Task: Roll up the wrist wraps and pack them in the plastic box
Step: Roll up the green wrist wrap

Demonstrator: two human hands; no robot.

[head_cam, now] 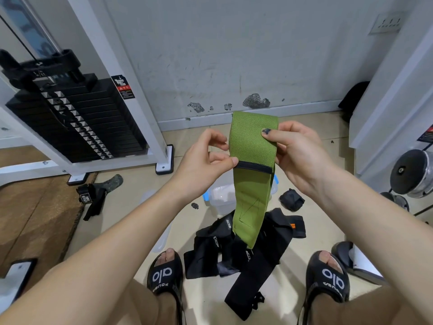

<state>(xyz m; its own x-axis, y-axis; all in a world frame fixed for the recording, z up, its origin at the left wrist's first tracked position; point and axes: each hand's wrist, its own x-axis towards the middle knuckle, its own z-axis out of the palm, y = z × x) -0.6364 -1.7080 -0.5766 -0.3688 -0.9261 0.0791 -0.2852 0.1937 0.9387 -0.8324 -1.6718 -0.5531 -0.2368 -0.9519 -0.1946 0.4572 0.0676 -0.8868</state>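
Note:
I hold a green wrist wrap point(251, 146) up in front of me, folded over at the top, with a black band across its middle and its tail hanging down. My left hand point(206, 158) pinches its left edge at the black band. My right hand point(297, 153) grips its right side, thumb across the front. Below it on the floor stands a clear plastic box point(221, 199) with blue clips, mostly hidden behind the wrap. Several black wrist wraps point(243, 252) lie in a loose pile between my feet. A rolled black wrap point(291, 199) sits to the right of the box.
A white weight-stack machine point(77, 118) stands at the left, with a dark strap point(96, 195) on the floor near its foot. The clear box lid point(161, 238) lies left of the pile. Dumbbells point(412, 174) sit at the right. My sandalled feet point(165, 270) flank the pile.

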